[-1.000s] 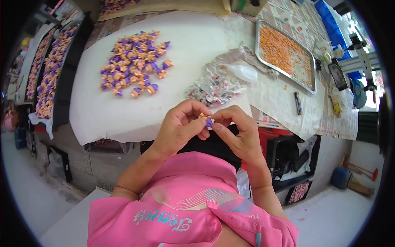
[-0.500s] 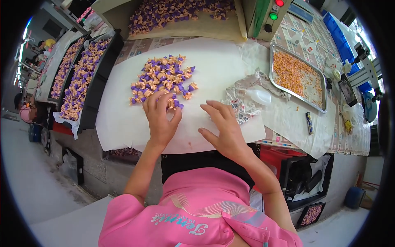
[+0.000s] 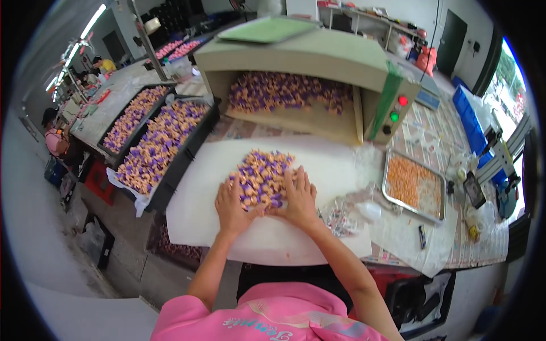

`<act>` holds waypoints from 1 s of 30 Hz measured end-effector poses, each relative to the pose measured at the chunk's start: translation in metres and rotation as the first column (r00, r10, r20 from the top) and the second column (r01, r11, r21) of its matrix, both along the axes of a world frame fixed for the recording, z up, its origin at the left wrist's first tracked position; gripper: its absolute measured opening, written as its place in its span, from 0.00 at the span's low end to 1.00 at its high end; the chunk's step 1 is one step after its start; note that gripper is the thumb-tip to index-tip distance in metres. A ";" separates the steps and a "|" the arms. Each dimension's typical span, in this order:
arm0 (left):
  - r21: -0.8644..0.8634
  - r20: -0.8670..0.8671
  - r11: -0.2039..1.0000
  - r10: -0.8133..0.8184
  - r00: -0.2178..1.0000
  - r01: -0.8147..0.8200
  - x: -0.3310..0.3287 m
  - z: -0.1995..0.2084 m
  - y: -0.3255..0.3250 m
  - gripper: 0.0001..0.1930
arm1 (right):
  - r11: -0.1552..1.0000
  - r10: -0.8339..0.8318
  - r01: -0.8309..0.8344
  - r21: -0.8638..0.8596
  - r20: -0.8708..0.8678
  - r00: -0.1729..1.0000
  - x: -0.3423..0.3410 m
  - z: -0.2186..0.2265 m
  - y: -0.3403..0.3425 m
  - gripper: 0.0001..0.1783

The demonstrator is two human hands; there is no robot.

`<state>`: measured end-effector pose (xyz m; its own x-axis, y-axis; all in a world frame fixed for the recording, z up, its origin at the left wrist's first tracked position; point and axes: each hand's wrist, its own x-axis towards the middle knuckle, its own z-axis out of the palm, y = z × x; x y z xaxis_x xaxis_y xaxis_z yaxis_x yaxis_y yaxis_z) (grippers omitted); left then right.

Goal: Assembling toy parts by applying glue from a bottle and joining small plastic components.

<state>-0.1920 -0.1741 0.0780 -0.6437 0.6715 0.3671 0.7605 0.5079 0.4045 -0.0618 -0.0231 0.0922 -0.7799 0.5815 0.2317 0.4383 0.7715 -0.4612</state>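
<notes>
A heap of small peach-and-purple pieces (image 3: 263, 175) lies on the white sheet (image 3: 199, 196) in front of me. My left hand (image 3: 231, 210) rests against the near left side of the heap, palm down with the fingers stretched. Along the right side, my right hand (image 3: 299, 199) lies with its fingers apart, touching the edge pieces. The two thumbs come close together at the near edge, so the hands frame the heap. Neither hand has a piece gripped that I can see.
Behind the sheet stands a beige box-shaped machine (image 3: 301, 55), more pieces inside its opening. Black trays (image 3: 183, 165) full of pieces are at the left. To the right are a metal tray (image 3: 413, 214) of small orange bits, a crumpled plastic bag (image 3: 339, 220) and a dark tube (image 3: 422, 237).
My right hand has moved in to the heap's right side, and my left hand has opened out along its left. The heap is more compact. The view has tilted up, showing more of the machine.
</notes>
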 end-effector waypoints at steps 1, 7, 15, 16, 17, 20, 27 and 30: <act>0.088 -0.012 0.996 -0.034 0.999 0.034 -0.005 0.004 0.000 0.53 | 1.000 -0.001 0.000 -0.023 -0.025 1.000 -0.008 0.008 -0.001 0.66; 0.368 0.051 0.930 0.001 0.999 -0.020 -0.025 0.023 0.017 0.42 | 0.999 0.048 -0.046 0.026 -0.088 0.995 -0.070 0.017 -0.010 0.59; 0.647 0.173 0.752 0.018 0.985 -0.127 -0.066 0.030 0.040 0.24 | 0.984 -0.159 0.114 -0.139 -0.381 0.911 -0.142 0.015 -0.039 0.36; 0.646 0.178 0.750 0.034 0.983 -0.143 -0.068 0.030 0.043 0.24 | 0.976 -0.188 0.117 -0.183 -0.437 0.879 -0.149 0.017 -0.044 0.33; 0.692 0.235 0.706 -0.023 0.972 -0.151 -0.071 0.031 0.045 0.21 | 0.969 -0.213 0.104 -0.226 -0.538 0.816 -0.158 0.021 -0.050 0.25; 0.756 0.289 0.632 -0.090 0.953 -0.169 -0.088 0.032 0.050 0.17 | 0.933 -0.206 -0.041 -0.356 -0.625 0.753 -0.172 0.014 -0.047 0.19; 0.780 0.504 0.556 -0.285 0.816 -0.288 -0.122 0.034 0.048 0.18 | 0.715 -0.393 -0.147 -0.683 -0.567 0.724 -0.204 0.041 -0.047 0.14; 0.717 0.690 0.461 -0.578 0.437 -0.523 -0.128 0.041 0.050 0.18 | 0.494 -0.512 -0.271 -0.826 -0.529 0.677 -0.216 0.053 -0.050 0.17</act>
<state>-0.3200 -0.1244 0.1191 -0.9008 0.4342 0.0007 -0.2296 -0.4777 0.8480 -0.2781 -0.0731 0.1447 -0.5271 0.8495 -0.0226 -0.2279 -0.1670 -0.9593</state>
